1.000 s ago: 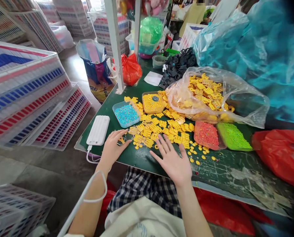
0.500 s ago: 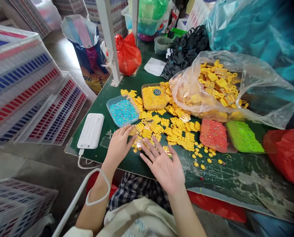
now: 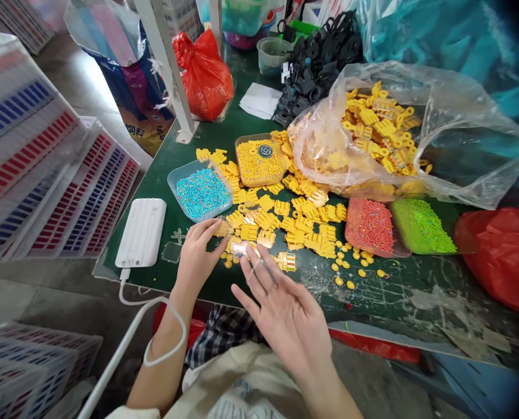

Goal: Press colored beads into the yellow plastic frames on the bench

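Two hands: both are working over the near edge of the green table [image 3: 207, 279], beside a heap of yellow plastic pieces [image 3: 285, 224].
Left hand [image 3: 196, 259]: is resting on the table with fingertips touching the heap's left fringe, thumb and forefinger closing on a small yellow piece [image 3: 223, 228]; whether it is actually pinched I cannot tell.
Right hand [image 3: 285, 314]: is hovering above the table edge, fingers spread apart, holding nothing.
Clear piece [image 3: 241, 249]: is lying flat between the two hands, just beyond the right fingertips and just right of the left thumb.
Nearer hand: the left one is sitting closest to the heap; the right one is higher and further back.
Heap's long axis: is running left to right, from the blue bead tray [image 3: 202, 192] toward the red bead tray [image 3: 370, 226].
Power bank [image 3: 141, 231]: is lying left of the left hand, apart from it.
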The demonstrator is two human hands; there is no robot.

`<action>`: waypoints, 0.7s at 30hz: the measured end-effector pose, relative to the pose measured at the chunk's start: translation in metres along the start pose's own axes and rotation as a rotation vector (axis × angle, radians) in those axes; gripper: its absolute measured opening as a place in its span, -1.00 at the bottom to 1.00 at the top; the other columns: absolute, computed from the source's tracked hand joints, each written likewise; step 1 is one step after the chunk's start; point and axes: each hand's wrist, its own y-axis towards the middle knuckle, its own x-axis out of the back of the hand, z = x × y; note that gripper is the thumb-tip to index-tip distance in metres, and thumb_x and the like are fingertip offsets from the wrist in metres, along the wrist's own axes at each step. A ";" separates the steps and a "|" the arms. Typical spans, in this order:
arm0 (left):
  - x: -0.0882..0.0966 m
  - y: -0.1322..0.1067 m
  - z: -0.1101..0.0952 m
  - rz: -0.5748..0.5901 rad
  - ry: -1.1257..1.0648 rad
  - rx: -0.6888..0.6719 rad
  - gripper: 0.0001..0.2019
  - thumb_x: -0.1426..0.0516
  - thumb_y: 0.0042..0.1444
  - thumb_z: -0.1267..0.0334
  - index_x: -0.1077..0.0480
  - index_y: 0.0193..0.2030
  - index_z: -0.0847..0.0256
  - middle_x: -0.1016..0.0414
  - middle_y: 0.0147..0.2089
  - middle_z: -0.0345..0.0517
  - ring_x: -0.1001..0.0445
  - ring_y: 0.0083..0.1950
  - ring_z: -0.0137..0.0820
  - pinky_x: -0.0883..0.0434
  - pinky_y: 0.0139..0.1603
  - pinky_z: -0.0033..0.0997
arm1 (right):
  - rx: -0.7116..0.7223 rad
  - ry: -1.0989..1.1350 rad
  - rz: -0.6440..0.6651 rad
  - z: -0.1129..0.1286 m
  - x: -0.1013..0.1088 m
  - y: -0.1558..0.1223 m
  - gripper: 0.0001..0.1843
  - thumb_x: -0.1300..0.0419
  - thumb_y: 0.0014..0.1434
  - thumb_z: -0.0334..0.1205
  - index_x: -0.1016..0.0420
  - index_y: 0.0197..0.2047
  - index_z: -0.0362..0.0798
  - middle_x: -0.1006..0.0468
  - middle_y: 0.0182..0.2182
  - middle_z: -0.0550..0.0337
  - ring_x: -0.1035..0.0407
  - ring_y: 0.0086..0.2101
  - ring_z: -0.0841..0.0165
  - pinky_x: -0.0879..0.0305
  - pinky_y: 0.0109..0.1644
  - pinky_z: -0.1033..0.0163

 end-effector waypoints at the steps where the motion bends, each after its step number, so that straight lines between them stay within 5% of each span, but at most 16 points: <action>1: 0.001 0.000 -0.001 -0.007 -0.005 0.008 -0.73 -0.16 0.23 0.12 -0.46 0.03 0.11 -0.54 0.01 -0.04 -0.50 0.02 -0.23 -0.47 0.07 -0.14 | 0.023 -0.002 -0.002 -0.001 -0.002 -0.002 -0.56 -0.11 0.22 -0.14 -0.42 0.17 0.16 -0.22 0.31 0.30 -0.04 0.32 0.29 0.02 0.39 -0.10; 13: 0.013 0.000 -0.009 -0.038 -0.127 0.006 -0.72 -0.24 0.16 0.21 -0.50 0.02 0.14 -0.56 0.01 -0.06 -0.52 0.03 -0.25 -0.50 0.08 -0.18 | 0.322 -0.130 -0.077 -0.011 -0.004 -0.012 -0.60 -0.16 0.25 -0.18 -0.44 0.14 0.34 -0.16 0.33 0.42 -0.03 0.32 0.29 -0.18 0.30 -0.08; 17: 0.025 -0.004 -0.029 -0.039 -0.365 0.034 -0.66 -0.27 0.12 0.24 -0.48 0.06 0.10 -0.53 0.04 -0.06 -0.52 0.05 -0.27 -0.51 0.07 -0.24 | 0.404 -0.176 -0.163 -0.012 0.004 -0.004 -0.60 -0.21 0.22 -0.19 -0.45 0.11 0.37 -0.13 0.34 0.46 -0.07 0.30 0.28 -0.24 0.27 -0.06; 21: 0.039 -0.006 -0.059 0.042 -0.484 -0.112 -0.59 -0.28 0.11 0.29 -0.45 0.13 0.06 -0.54 0.02 -0.06 -0.52 0.04 -0.29 -0.52 0.04 -0.32 | 0.348 -0.139 -0.179 -0.011 0.007 0.000 -0.60 -0.23 0.19 -0.16 -0.46 0.11 0.31 -0.25 0.29 0.34 -0.15 0.27 0.25 -0.27 0.24 -0.07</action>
